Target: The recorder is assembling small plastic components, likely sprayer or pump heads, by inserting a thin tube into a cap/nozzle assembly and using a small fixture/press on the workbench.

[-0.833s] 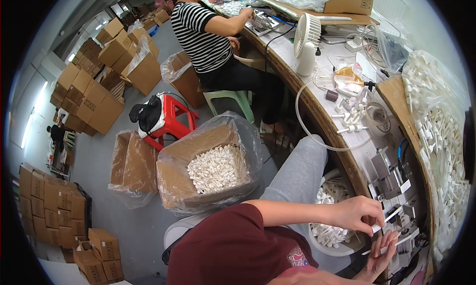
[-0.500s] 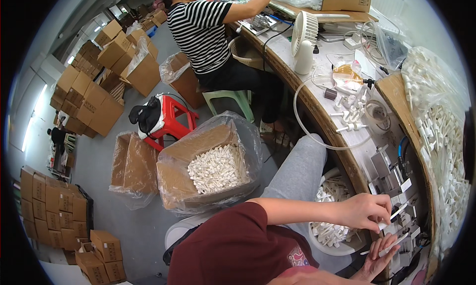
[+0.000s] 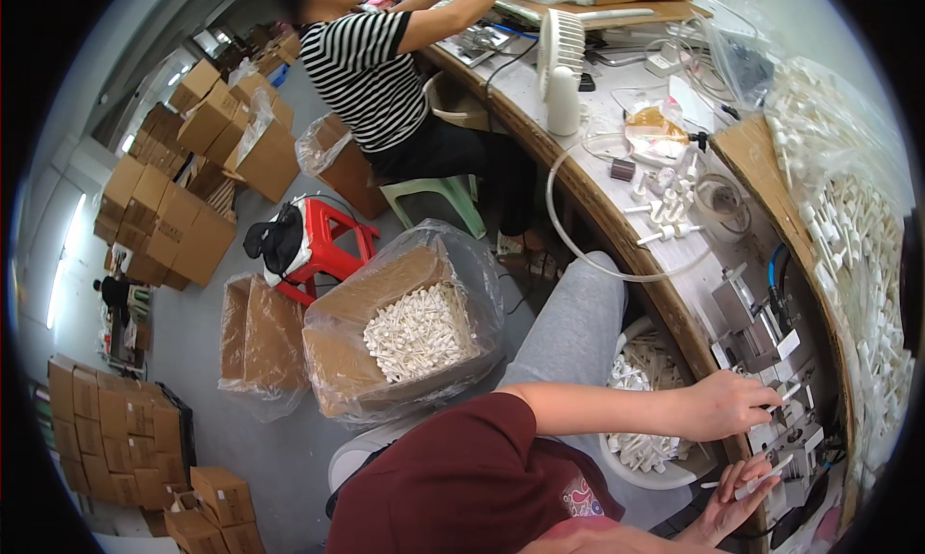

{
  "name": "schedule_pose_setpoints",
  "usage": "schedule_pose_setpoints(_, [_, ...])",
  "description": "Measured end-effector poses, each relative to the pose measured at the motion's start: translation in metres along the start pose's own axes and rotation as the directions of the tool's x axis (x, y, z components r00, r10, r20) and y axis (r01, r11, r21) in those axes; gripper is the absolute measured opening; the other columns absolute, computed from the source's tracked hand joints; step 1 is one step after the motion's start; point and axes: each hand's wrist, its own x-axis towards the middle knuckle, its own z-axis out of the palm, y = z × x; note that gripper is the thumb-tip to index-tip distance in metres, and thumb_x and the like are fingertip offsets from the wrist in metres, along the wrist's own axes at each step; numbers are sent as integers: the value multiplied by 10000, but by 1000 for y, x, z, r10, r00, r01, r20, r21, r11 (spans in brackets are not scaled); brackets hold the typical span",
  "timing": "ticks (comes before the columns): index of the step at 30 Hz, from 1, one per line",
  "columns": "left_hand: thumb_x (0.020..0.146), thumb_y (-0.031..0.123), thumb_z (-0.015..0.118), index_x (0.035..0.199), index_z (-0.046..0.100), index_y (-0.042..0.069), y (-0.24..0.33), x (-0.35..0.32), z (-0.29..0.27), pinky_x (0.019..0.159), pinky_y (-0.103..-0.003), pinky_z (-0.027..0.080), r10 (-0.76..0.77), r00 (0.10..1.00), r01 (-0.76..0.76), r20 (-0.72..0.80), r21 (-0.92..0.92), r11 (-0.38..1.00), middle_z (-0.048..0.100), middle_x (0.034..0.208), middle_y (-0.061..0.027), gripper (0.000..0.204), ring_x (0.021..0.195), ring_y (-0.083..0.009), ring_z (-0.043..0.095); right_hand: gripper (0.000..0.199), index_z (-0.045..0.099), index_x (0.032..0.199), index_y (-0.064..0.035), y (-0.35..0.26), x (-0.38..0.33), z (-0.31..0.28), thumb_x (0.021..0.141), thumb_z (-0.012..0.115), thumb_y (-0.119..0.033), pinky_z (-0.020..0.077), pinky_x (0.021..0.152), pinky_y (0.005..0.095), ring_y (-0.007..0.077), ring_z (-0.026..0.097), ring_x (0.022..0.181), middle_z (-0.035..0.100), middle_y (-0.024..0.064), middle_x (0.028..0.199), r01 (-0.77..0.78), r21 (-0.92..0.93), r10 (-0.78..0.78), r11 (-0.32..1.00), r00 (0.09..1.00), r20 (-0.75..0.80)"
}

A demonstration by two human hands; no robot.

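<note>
Head view: since a moment ago the left hand has pushed further right to the grey metal fixture, fingers pinched on a small white plastic part, while the right hand, lower right, holds a white plastic stick.

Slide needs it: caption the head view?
Left hand and right hand work white plastic pieces at a bench fixture.
</note>
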Motion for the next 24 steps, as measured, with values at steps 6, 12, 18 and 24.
schedule_pose_setpoints(6, [767, 101, 714, 999, 721, 39, -5, 10, -13, 655, -332, 568, 9, 1000, -9, -10, 51, 999, 715, 1168, -89, 241, 823, -215, 698, 474, 440, 690, -79, 3, -3, 8, 1043, 515, -385, 242, 433, 229, 75, 313, 443, 397, 11, 712, 48, -71, -52, 996, 997, -59])
schedule_pose_setpoints(12, [705, 68, 783, 1008, 748, 35, -7, 20, -3, 647, -304, 527, -8, 983, -10, 184, 97, 995, 723, 1180, -66, 307, 750, -169, 691, 472, 475, 683, -43, -4, 0, 22, 1032, 551, -351, 248, 447, 230, 74, 355, 456, 426, 18, 684, -7, -106, -10, 994, 987, -161])
schedule_pose_setpoints(18, [721, 83, 792, 1018, 748, 37, -2, 25, 11, 619, -298, 503, -4, 956, -33, 293, 124, 992, 724, 1181, -58, 304, 711, -164, 684, 491, 519, 699, -46, 0, -7, 15, 1003, 595, -425, 244, 434, 216, 61, 364, 449, 434, 2, 612, -48, -86, 34, 995, 987, -158])
schedule_pose_setpoints(24, [739, 102, 796, 1015, 750, 47, 0, 35, 15, 606, -295, 502, -30, 934, -48, 356, 208, 977, 734, 1153, -45, 285, 670, -175, 673, 579, 495, 705, -48, 1, -7, 12, 1011, 513, -540, 244, 423, 234, 57, 342, 423, 400, -13, 621, -76, -116, 60, 990, 989, -134])
